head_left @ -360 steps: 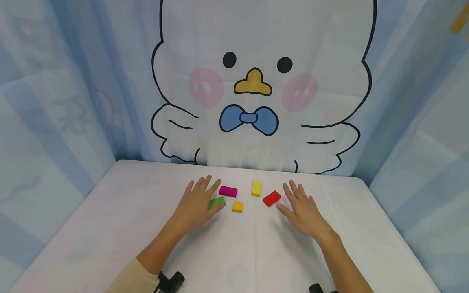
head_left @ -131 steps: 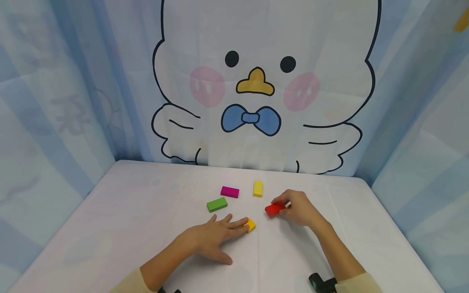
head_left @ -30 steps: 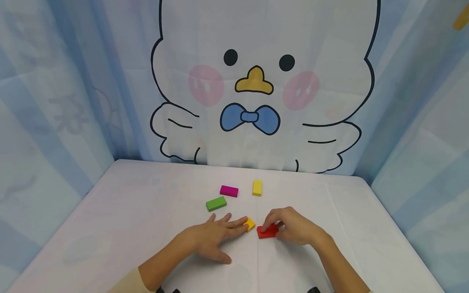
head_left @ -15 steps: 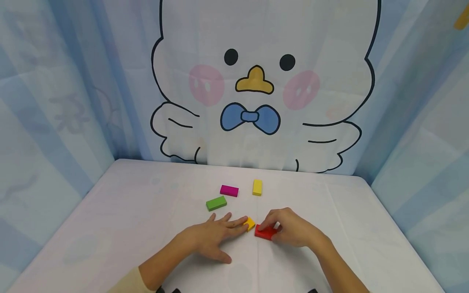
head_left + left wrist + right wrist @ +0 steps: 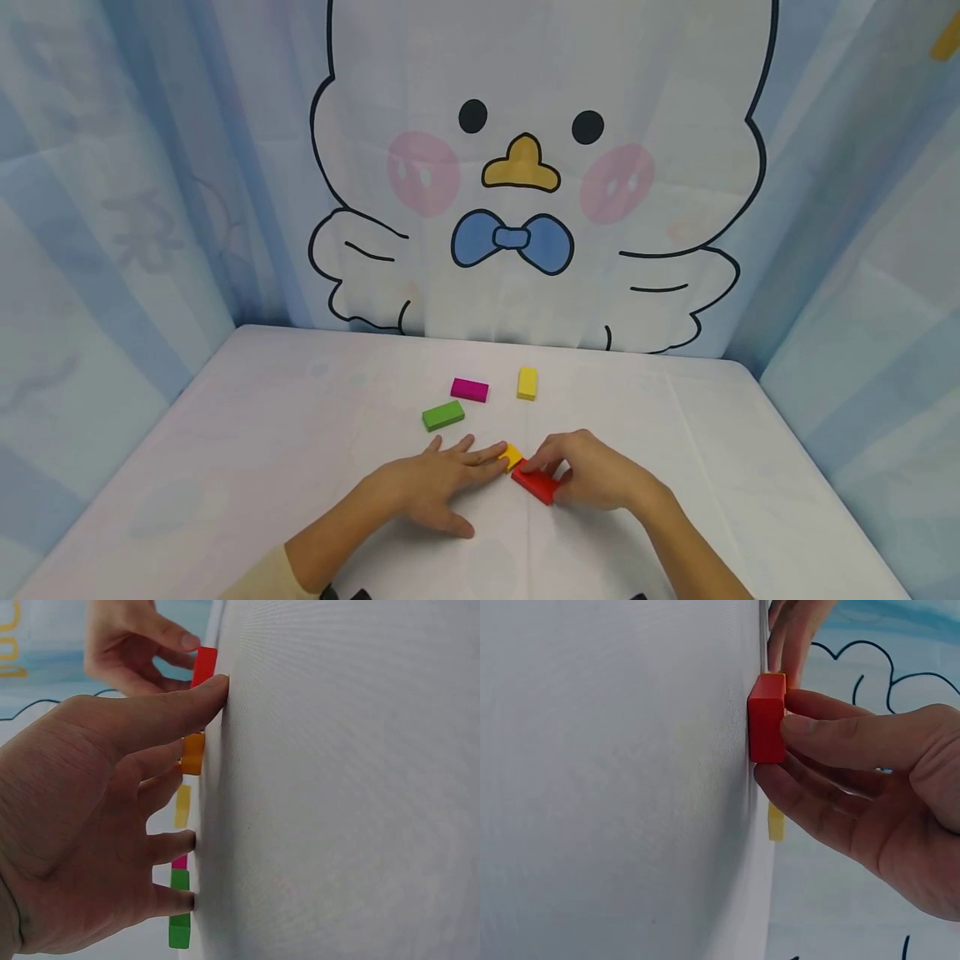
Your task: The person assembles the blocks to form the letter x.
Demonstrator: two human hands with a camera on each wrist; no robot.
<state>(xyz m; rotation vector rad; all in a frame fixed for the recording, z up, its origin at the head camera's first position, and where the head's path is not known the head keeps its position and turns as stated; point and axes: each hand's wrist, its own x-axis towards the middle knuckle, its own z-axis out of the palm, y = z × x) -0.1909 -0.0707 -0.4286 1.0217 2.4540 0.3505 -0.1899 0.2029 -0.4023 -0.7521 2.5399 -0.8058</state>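
Note:
My left hand (image 5: 435, 492) lies spread over the table, fingers straight, with the index and middle fingertips at a small orange-yellow block (image 5: 512, 457). From the left wrist view, the thumb crosses in front and that block (image 5: 193, 754) stands just past it. My right hand (image 5: 596, 471) pinches a red rectangular block (image 5: 536, 483) between thumb and fingers. The red block sits slanted on the table, its upper left end right at the orange-yellow block. In the right wrist view the thumb presses the near side of the red block (image 5: 766, 729), which mostly hides the orange-yellow one.
Farther back on the white-covered table (image 5: 300, 392) lie a green block (image 5: 443, 416), a magenta block (image 5: 469, 390) and a yellow block (image 5: 527, 383). Behind the table's far edge hangs a curtain (image 5: 675, 167) with a cartoon bird; more curtain flanks both sides.
The orange-yellow block came nearer under my left fingers earlier. My right hand took the red block, brought it nearer and leftward, and over the last second turned it against the orange-yellow block.

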